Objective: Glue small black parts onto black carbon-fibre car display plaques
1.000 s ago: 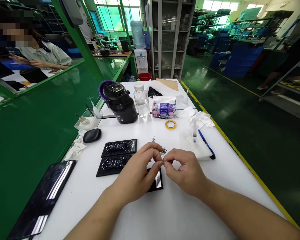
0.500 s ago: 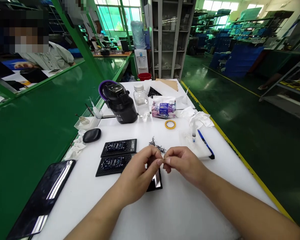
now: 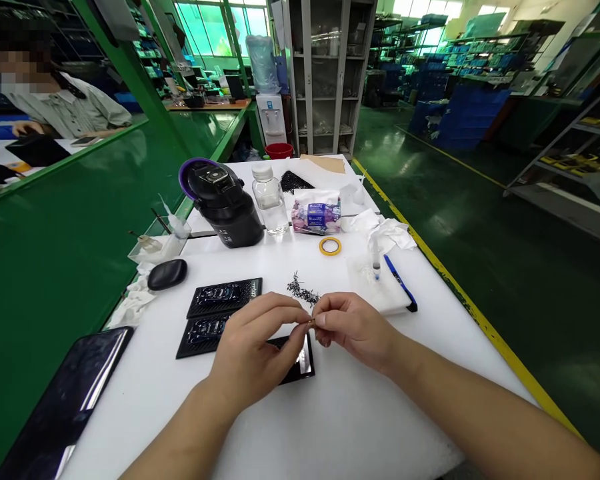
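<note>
Both forearms come in from the bottom edge and meet over the middle of the white table [image 3: 360, 427]. The left hand [image 3: 253, 347] is turned palm down with the wrist slightly bent, its fingers curled and the thumb and forefinger pressed together at the tip. The right hand [image 3: 355, 330] faces it from the other side, its fingers folded under and its thumb and forefinger also pinched together. The two sets of fingertips touch, and between them they nip a tiny piece [image 3: 311, 322], which is too small to make out. It is held just above the table, over the far end of a black panel [image 3: 300, 360] that lies partly hidden under the left hand. Just beyond the fingertips sits a small heap of black bits [image 3: 303, 292]. Two more black panels [image 3: 225, 298] lie side by side to the left of the hands. Farther back are a ring of yellow tape [image 3: 330, 246], a clear bottle [image 3: 269, 200] and a black jug [image 3: 223, 203].
</note>
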### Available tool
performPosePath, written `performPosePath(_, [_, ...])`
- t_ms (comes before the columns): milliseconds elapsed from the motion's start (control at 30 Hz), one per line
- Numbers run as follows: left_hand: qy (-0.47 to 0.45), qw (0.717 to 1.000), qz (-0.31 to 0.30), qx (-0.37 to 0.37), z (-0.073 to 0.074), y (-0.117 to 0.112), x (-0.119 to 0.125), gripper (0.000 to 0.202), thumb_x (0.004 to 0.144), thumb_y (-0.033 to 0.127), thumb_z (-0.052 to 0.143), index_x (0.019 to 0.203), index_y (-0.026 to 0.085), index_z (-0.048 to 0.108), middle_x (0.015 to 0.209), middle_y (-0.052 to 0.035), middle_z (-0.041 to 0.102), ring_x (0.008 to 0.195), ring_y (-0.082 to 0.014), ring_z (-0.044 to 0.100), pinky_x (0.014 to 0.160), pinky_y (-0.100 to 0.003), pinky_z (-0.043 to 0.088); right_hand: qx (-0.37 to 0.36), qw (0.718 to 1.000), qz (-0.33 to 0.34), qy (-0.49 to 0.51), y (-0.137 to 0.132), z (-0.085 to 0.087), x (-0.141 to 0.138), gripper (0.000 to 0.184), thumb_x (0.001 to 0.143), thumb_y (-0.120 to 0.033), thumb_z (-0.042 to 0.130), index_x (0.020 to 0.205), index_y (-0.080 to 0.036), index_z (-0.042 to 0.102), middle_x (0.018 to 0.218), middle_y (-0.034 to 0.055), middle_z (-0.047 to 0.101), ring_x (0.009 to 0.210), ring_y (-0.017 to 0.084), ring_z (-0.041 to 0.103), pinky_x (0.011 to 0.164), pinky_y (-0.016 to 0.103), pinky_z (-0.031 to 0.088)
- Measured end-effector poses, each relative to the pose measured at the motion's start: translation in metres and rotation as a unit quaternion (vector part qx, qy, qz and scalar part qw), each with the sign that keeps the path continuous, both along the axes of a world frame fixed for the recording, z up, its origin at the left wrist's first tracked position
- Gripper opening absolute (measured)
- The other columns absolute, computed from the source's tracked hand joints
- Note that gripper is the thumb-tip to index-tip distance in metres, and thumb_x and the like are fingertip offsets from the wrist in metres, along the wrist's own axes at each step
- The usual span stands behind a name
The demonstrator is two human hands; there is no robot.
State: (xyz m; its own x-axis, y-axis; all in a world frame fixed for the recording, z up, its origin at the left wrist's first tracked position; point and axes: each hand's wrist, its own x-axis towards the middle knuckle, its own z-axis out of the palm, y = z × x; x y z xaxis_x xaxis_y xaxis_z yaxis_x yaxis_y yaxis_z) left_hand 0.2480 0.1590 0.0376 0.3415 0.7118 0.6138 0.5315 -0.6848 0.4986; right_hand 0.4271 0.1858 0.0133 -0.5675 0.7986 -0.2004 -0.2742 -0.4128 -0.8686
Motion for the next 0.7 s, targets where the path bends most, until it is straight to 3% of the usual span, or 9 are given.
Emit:
performPosePath(467, [-0.001, 1.0, 0.01, -0.004, 0.004, 0.002, -0.002, 0.012, 0.086, 0.009, 0.06, 0.083, 0.018, 0.067, 0.08, -0.0037, 0.071, 0.072, -0.0122, 0.067, 0.067, -0.022, 0.056, -0.025, 0.999, 0.029, 0.033, 0.0, 0.0, 0.0, 0.016, 0.075, -0.03, 0.07, 0.074, -0.016, 0.063, 0.065, -0.0003, 0.062, 0.06, 0.011, 0.053, 0.062, 0.026, 0.04])
performPosePath(533, [0.013, 0.999, 0.031, 0.012, 0.004, 0.004, -0.009, 0.011, 0.086, 0.011, 0.06, 0.085, 0.019, 0.068, 0.082, -0.0036, 0.072, 0.075, -0.0135, 0.068, 0.069, -0.024, 0.057, 0.045, 0.998, 0.025, -0.033, -0.001, 0.003, 0.003, 0.017, 0.08, -0.033, 0.067, 0.079, -0.016, 0.064, 0.071, 0.0014, 0.063, 0.065, 0.012, 0.054, 0.065, 0.029, 0.043])
performPosePath(567, [0.018, 0.998, 0.053, 0.022, 0.004, 0.006, -0.014, 0.01, 0.086, 0.012, 0.061, 0.086, 0.019, 0.068, 0.084, -0.0032, 0.073, 0.076, -0.014, 0.068, 0.072, -0.025, 0.057, 0.114, 0.989, 0.018, -0.089, -0.002, 0.004, 0.004, 0.016, 0.081, -0.032, 0.065, 0.084, -0.017, 0.065, 0.078, 0.0027, 0.065, 0.07, 0.014, 0.056, 0.069, 0.031, 0.046])
performPosePath(600, [0.019, 0.996, 0.086, 0.032, 0.004, 0.007, -0.02, 0.009, 0.086, 0.013, 0.062, 0.086, 0.02, 0.068, 0.085, -0.0026, 0.073, 0.078, -0.0144, 0.069, 0.074, -0.026, 0.056, 0.2, 0.968, 0.013, -0.151, -0.004, 0.005, 0.006, 0.016, 0.082, -0.03, 0.065, 0.091, -0.017, 0.067, 0.086, 0.0044, 0.067, 0.079, 0.016, 0.058, 0.076, 0.033, 0.047])
performPosePath(700, [-0.004, 0.978, 0.2, 0.051, 0.006, 0.011, -0.037, 0.006, 0.086, 0.017, 0.064, 0.086, 0.022, 0.068, 0.088, -0.0008, 0.073, 0.081, -0.015, 0.069, 0.075, -0.027, 0.055, 0.426, 0.852, 0.036, -0.301, -0.012, 0.004, 0.01, 0.04, 0.079, -0.024, 0.068, 0.117, -0.018, 0.063, 0.116, 0.0094, 0.063, 0.11, 0.024, 0.055, 0.098, 0.04, 0.043])
